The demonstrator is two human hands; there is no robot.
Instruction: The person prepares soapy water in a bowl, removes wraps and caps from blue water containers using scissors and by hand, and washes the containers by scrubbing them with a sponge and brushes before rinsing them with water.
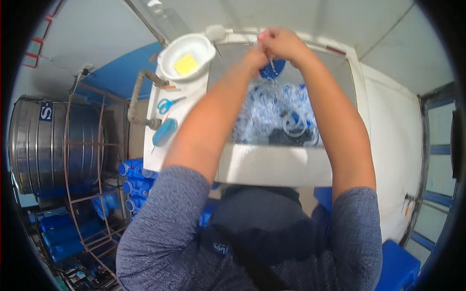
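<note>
Both my hands meet above the far edge of a sink basin (340,72). My right hand (286,44) is closed around something small and pink (263,36), whose nature I cannot make out. Just to its left, my left hand (254,59) is closed and blurred; what it holds is hidden. Water seems to splash below my fingers, over a blue round object (272,69). Lower in the basin lies a heap of clear and blue plastic pieces (267,109), with a clear ring (294,124) at its right.
Left of the basin, a white bowl (167,60) holds a yellow sponge (185,64). Blue scissors (166,105), a teal brush-like object (165,132) and a pipe (136,97) are on that side. Blue jugs (138,186) stand below, beside a metal rack (66,145) and steel tank (39,145).
</note>
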